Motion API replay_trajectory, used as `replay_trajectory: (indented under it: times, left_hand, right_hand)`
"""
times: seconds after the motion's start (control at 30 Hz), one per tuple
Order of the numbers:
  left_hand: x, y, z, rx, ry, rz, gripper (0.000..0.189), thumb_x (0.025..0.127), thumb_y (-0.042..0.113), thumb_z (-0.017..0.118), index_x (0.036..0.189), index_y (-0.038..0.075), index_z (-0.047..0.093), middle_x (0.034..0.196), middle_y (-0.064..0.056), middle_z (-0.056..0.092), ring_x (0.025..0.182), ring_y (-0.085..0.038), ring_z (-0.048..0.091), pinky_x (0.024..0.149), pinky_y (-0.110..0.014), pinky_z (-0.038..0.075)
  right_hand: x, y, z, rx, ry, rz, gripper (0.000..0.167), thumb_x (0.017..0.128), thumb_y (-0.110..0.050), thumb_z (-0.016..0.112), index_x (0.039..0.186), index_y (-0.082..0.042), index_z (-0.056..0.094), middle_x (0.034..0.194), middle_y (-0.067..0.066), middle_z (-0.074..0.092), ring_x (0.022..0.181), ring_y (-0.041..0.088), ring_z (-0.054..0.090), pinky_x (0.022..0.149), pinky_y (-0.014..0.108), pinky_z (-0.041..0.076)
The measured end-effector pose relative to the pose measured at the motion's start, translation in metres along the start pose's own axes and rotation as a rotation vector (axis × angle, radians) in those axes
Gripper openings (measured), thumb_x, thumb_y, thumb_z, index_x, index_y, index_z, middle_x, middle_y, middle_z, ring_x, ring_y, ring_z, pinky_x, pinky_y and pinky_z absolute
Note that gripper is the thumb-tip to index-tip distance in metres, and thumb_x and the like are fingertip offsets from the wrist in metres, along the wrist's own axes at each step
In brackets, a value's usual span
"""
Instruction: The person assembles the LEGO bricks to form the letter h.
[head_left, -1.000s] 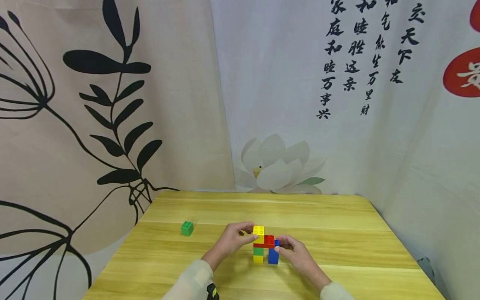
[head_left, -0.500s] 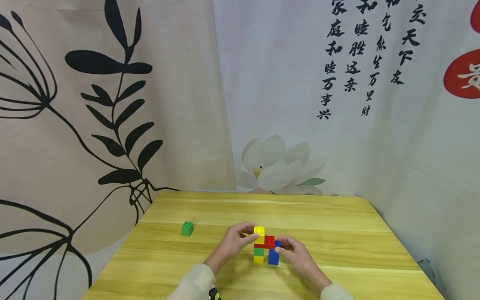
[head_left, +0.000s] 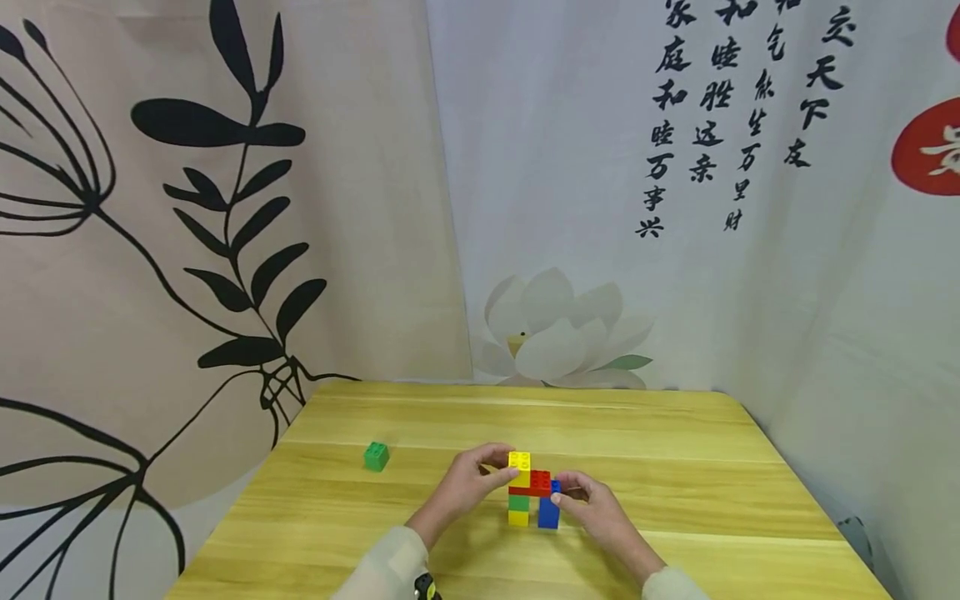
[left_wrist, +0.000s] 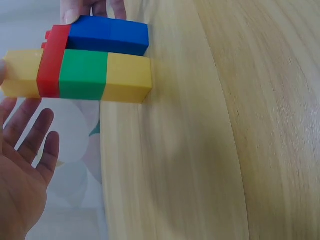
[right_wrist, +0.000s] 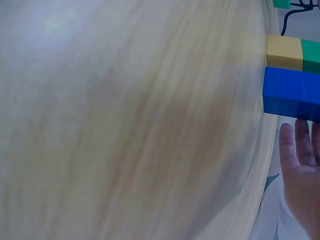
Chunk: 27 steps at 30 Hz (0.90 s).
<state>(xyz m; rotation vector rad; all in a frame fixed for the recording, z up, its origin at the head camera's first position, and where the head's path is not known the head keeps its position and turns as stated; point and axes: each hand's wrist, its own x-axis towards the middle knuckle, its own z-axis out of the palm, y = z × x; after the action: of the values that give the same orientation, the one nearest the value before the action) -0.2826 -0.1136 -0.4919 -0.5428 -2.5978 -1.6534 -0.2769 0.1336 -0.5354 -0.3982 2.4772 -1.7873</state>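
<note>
A small structure of toy building bricks stands on the table. Its left column has a yellow brick (head_left: 518,518) at the bottom and a green brick (head_left: 518,502) above it. Blue bricks (left_wrist: 110,36) form the right column. Across both lies a red brick (head_left: 540,482), with another yellow brick (head_left: 520,461) on top at its left end. My left hand (head_left: 467,485) pinches that top yellow brick between thumb and fingers, its other fingers spread in the left wrist view. From the right, my right hand (head_left: 600,508) pinches the upper blue part; its fingertips are partly hidden there.
One loose green brick (head_left: 376,456) lies on the left part of the wooden table (head_left: 645,433). A printed cloth (head_left: 375,208) hangs behind the table's far edge.
</note>
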Motion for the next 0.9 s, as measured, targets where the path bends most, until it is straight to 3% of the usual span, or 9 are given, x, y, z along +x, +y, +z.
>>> replay_trajectory:
  times: [0.2,0.6,0.9]
  left_hand:
    - [-0.002,-0.011,-0.016,0.021,0.000,-0.032,0.048,0.095,0.044,0.066,0.133,0.016,0.062,0.110,0.005,0.068,0.103,-0.018,0.061,0.087,-0.041,0.050]
    - [-0.011,-0.051,-0.085,0.063,0.322,-0.155,0.051,0.094,0.044,0.066,0.133,0.011,0.062,0.111,-0.002,0.066,0.111,-0.026,0.059,0.088,-0.044,0.052]
    - [-0.023,-0.075,-0.121,0.083,0.418,-0.226,0.055,0.095,0.041,0.066,0.137,0.007,0.057,0.120,-0.009,0.062,0.113,-0.027,0.055,0.090,-0.044,0.050]
  right_hand:
    - [0.001,0.001,0.000,-0.017,-0.007,0.004,0.036,0.096,-0.019,0.068,0.124,0.002,0.061,0.114,0.009,0.066,0.105,0.026,0.061,0.083,0.033,0.053]
    - [-0.001,-0.003,0.000,0.006,-0.008,0.007,0.037,0.095,-0.022,0.069,0.124,0.000,0.061,0.114,0.008,0.066,0.105,0.024,0.061,0.084,0.034,0.052]
    - [-0.003,-0.007,0.000,-0.005,-0.010,0.003,0.037,0.095,-0.022,0.068,0.124,0.000,0.061,0.114,0.009,0.066,0.106,0.026,0.061,0.086,0.037,0.053]
